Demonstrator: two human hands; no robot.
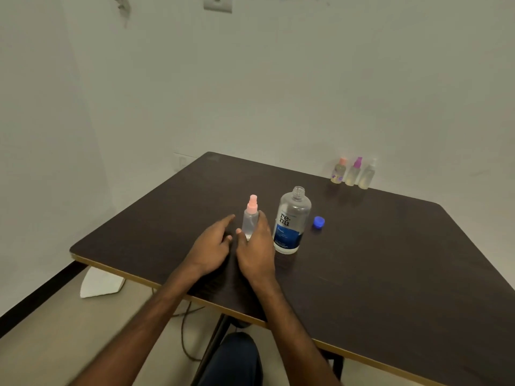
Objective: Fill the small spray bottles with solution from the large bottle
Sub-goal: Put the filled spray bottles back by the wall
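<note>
Spray bottle upright just left of large bottle, which stands uncapped | your right hand wraps its lower body | left hand spread, holding nothing, further left | sprayer top looks screwed on | keep base planted, twist top off squarely.

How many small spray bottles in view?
4: clear pink-capped spray bottle in the right hand; three at the dark table's far edge: peach-capped, purple-capped, white-capped.
</note>
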